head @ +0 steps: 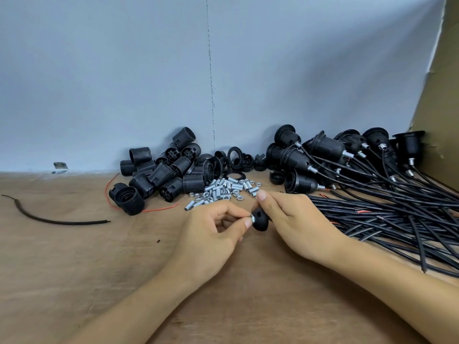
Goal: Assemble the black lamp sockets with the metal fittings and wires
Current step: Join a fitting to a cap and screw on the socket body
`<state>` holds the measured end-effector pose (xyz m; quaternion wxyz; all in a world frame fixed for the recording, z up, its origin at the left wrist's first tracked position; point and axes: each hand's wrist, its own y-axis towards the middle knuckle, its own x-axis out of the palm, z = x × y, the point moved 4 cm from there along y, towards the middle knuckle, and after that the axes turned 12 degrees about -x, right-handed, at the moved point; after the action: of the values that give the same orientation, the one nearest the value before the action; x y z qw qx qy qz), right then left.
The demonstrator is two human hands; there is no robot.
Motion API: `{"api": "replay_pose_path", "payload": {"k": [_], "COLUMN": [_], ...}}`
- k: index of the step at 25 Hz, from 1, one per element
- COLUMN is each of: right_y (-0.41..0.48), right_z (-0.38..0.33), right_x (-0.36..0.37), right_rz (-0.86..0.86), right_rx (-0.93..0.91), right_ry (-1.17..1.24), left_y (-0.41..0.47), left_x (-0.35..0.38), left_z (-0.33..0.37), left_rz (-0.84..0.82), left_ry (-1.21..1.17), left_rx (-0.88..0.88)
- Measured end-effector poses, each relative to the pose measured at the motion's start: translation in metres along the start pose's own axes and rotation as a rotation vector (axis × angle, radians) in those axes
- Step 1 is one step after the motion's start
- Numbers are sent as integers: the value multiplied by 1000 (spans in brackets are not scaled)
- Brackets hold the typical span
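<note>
On our wooden table (74, 269), wired sockets (330, 147) lie done, threaded shells (161, 175) wait. Our right hand (293, 219) holds a black cap (260, 220); our left hand (211, 232) pinches, maybe, its nut (252, 218).

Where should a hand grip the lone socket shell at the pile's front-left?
Take the socket shell across its ribbed barrel, probably coming from above: it lies on its side with both flanks exposed. Mind the red wire beside it.

Held black socket cap (260, 221) half covered by right hand (295, 219) fingers. Metal fitting (252, 218) at cap's neck mostly hidden under left hand (211, 232) fingertips; type unclear. Wire bundle (397, 219) cut off by right edge. 2 forearms (139, 299) cut by bottom edge. Dark speck (158, 241) too small to identify.
</note>
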<state>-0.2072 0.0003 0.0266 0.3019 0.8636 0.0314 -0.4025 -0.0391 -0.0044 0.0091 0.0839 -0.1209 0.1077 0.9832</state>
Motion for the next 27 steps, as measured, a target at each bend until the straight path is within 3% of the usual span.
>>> {"api": "replay_pose_path", "payload": {"k": [3,7,9,13,20,23,27], "right_y": [3,13,17,9,9,9,14], "right_z": [9,9,17,30,28,31,29], "right_x": [-15,-51,-67,-64,-82,-82,-70], "right_rz": [90,205,52,-463,-666,-629,-398], "right_rx": [111,103,185,344,387,357,226], "right_ry": [-35,-80,-136,-307,-483,-507,-368], "left_y": [9,12,13,15,14,14,14], "left_x": [-8,-4,-3,-3,-2,-2,0], "left_z": [-10,-17,-17,-16,-14,-15,-15], "left_rz": [46,-14,-22,-22,-28,-21,-20], "left_ry": [-96,-120,-112,-47,-48,-53,-47], "left_rx": [-134,-246,-255,-269,-277,-280,-271]}}
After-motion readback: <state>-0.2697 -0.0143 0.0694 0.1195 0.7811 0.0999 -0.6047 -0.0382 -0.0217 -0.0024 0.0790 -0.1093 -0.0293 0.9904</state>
